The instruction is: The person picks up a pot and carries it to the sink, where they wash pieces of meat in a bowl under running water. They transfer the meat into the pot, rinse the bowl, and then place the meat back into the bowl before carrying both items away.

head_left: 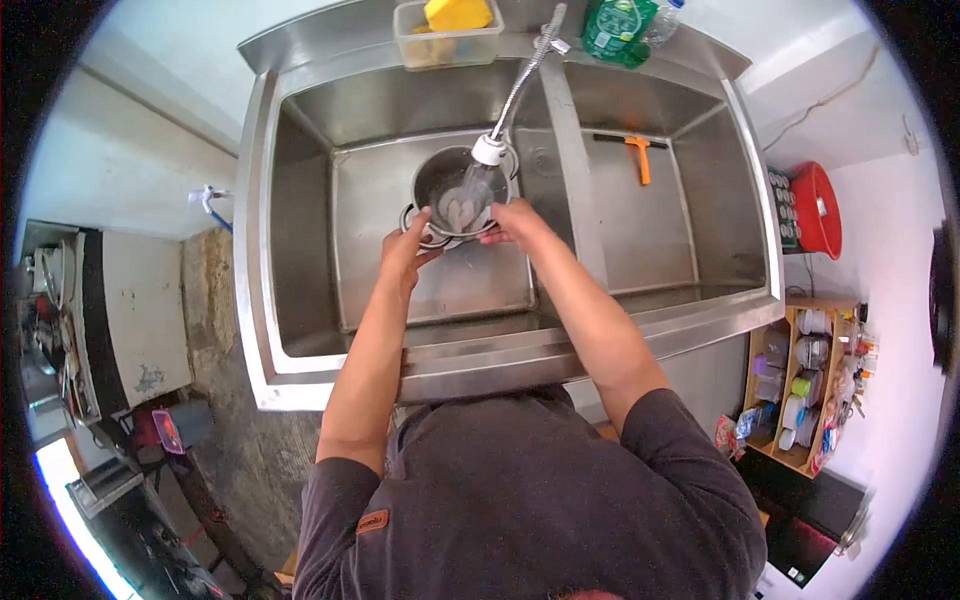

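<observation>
Across the upper half of the frame, steel sink: two basins side by side, the divider right of centre.
Left basin: holds the work in hand; its floor around the pot looks damp in patches.
Right basin: an orange squeegee lies near its back wall, touched by neither hand.
Wooden rack: right of the frame, with dishes upright in it.
Red tub: upper right, beyond the sink.
Pot: upper centre, in the left basin, mouth up under the tap head, which hangs on a ribbed hose.
Left hand: fingers closed on the pot's lower-left rim beside a loop handle, thumb on top.
Right hand: fingers gripping the lower-right rim.
Plastic container: on the back ledge, a yellow sponge or cloth in it, out of both hands.
Water: falling into the pot, so this wetting seems under way, not finished; how full the pot is cannot be told.
Whitish patch: inside the pot, foam or solid unclear, so whatever is left in there cannot be judged.
</observation>
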`<state>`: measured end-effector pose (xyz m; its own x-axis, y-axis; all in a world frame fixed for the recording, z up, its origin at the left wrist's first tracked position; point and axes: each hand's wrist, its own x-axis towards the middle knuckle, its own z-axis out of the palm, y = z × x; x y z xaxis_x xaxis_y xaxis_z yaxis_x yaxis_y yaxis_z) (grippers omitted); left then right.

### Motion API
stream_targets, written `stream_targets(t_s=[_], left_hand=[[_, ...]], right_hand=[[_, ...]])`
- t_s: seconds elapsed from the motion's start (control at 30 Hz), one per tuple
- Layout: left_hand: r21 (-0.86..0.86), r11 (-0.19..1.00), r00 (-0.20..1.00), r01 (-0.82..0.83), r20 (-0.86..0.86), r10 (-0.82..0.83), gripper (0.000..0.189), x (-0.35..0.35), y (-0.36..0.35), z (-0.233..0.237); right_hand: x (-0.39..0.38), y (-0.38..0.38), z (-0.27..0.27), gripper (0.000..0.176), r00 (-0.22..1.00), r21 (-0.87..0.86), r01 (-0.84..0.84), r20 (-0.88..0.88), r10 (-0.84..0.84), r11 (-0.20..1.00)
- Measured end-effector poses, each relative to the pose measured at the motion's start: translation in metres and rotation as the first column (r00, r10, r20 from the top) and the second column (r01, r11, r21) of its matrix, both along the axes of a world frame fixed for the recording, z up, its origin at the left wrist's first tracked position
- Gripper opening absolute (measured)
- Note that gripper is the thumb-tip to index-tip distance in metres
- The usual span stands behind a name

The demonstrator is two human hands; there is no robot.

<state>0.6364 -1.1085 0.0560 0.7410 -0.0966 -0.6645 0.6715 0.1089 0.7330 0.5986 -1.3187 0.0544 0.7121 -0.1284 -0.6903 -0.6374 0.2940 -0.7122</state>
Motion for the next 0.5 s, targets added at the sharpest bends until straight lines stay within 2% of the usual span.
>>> stream_targets(t_s=[0.07, 0.13, 0.2, 0.27, 0.33, 0.4, 0.43, 0.5], left_hand=[[0.001, 0.999, 0.998, 0.046, -0.054, -0.046, 0.059, 0.006, 0.001, -0.006], [-0.002, 0.999, 0.998, 0.033, -0.045, -0.033, 0.057, 0.011, 0.0, -0.004], [-0.039, 0.999, 0.998, 0.037, 0.045, -0.035, 0.056, 0.016, 0.0, -0.008], [-0.048, 0.999, 1.0, -0.024, 0.004, 0.024, 0.049, 0.02, -0.004, -0.005], [-0.134, 0.985, 0.993, -0.11, -0.06, 0.103, 0.044, 0.019, -0.005, -0.008], [-0.157, 0.983, 0.993, -0.097, -0.079, 0.085, 0.043, 0.015, -0.002, -0.012], [-0.183, 0.978, 0.994, -0.101, -0.057, 0.092, 0.044, 0.015, -0.002, -0.013], [-0.205, 0.973, 0.994, -0.107, -0.039, 0.101, 0.045, 0.014, 0.0, -0.015]], right_hand=[[0.005, -0.003, 0.0, 0.027, 0.999, 0.027, -0.034, 0.017, 0.033, 0.999], [0.012, -0.007, 0.005, 0.026, 0.996, 0.01, -0.064, -0.063, 0.064, 0.998], [0.012, -0.009, 0.004, 0.025, 0.992, 0.041, -0.106, -0.069, 0.108, 0.994], [0.015, -0.008, 0.011, 0.026, 0.997, 0.058, -0.077, -0.018, 0.079, 0.995], [0.018, -0.009, 0.013, 0.027, 0.995, 0.034, -0.09, -0.039, 0.092, 0.995], [0.012, -0.009, 0.011, 0.034, 0.999, 0.026, -0.036, -0.04, 0.037, 0.999], [0.013, -0.011, 0.012, 0.034, 0.998, 0.026, -0.046, -0.042, 0.047, 0.999], [0.012, -0.015, 0.011, 0.027, 0.999, -0.08, -0.036, -0.018, 0.035, 0.996]])
